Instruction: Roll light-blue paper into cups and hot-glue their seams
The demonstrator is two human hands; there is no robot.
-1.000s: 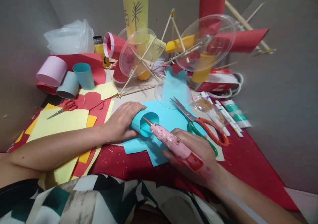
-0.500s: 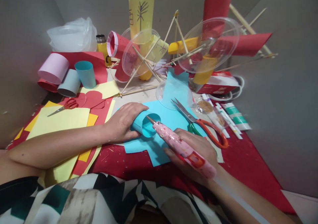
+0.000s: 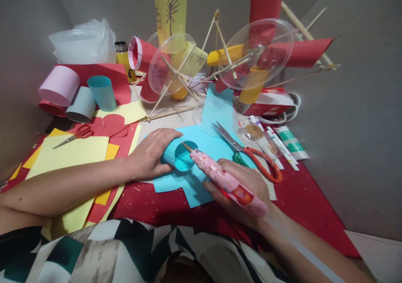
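Running this from afar, I've got my left grip (image 3: 153,151) wrapped round the blue paper tube (image 3: 171,153), axis roughly sideways, mouth facing the pink glue gun (image 3: 220,174) my right grip (image 3: 248,176) is clutching just to its right.

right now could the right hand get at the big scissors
Probably not as things stand: the right hand is wrapped around the glue gun. The big scissors lie close by, orange handle uncovered, so freeing that hand would likely be enough.
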